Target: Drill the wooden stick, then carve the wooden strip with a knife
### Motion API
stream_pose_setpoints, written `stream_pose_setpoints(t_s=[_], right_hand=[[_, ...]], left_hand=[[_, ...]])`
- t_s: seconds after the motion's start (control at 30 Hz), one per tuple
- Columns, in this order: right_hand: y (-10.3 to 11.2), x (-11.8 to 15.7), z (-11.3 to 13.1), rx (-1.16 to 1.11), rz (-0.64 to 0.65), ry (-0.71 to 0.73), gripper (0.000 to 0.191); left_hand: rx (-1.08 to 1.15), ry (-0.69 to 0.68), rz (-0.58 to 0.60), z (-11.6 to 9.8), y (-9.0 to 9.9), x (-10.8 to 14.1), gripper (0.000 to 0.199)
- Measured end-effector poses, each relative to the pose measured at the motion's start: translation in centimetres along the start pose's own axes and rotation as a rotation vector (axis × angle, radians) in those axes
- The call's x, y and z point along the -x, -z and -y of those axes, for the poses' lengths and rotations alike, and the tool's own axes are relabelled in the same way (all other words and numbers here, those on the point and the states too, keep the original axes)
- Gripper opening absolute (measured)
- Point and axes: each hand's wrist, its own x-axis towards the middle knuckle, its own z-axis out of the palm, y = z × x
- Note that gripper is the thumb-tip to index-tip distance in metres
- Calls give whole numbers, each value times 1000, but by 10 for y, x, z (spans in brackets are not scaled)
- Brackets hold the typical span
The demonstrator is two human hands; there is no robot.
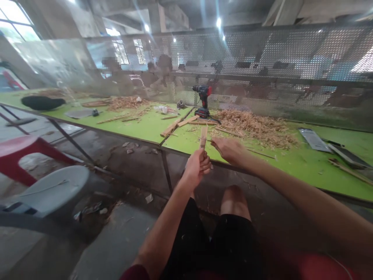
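My left hand is closed around the lower end of a flat, pale wooden strip, which stands up from the fist at the table's front edge. Just to its right, my right hand has its fingers pressed together, with the fingertips pointing at the strip. Something thin and dark seems to run from those fingertips to the strip, but it is too small to name. More wooden pieces lie on the green table beyond the left hand.
A cordless drill stands upright near the perforated screen. Curly wood shavings pile up to its right. A flat silver packet and a dark tablet-like object lie farther right. Red and grey stools are at left.
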Motion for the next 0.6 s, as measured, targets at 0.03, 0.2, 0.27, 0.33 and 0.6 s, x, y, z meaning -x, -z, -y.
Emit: stream_pose_setpoints(t_s=[0.03,0.2,0.27,0.33,0.6], right_hand=[[-1,1,-1,39,5,8,45],[-6,-1,5,110,-53,2,44],[-10,-5,10,106,-85,-35,43],[-16,-8,12,101,-101,-74,45],[-30,-11,6,99,-39,-83,47]], left_hand=[[2,-5,6,1,1,-1,37],[-16,-30,-33,8,0,-6,32],[-28,-38,-82,10,-4,-9,32],[-34,-40,-122,10,-8,-12,32],[-29,6,-175,6,-15,-18,33]])
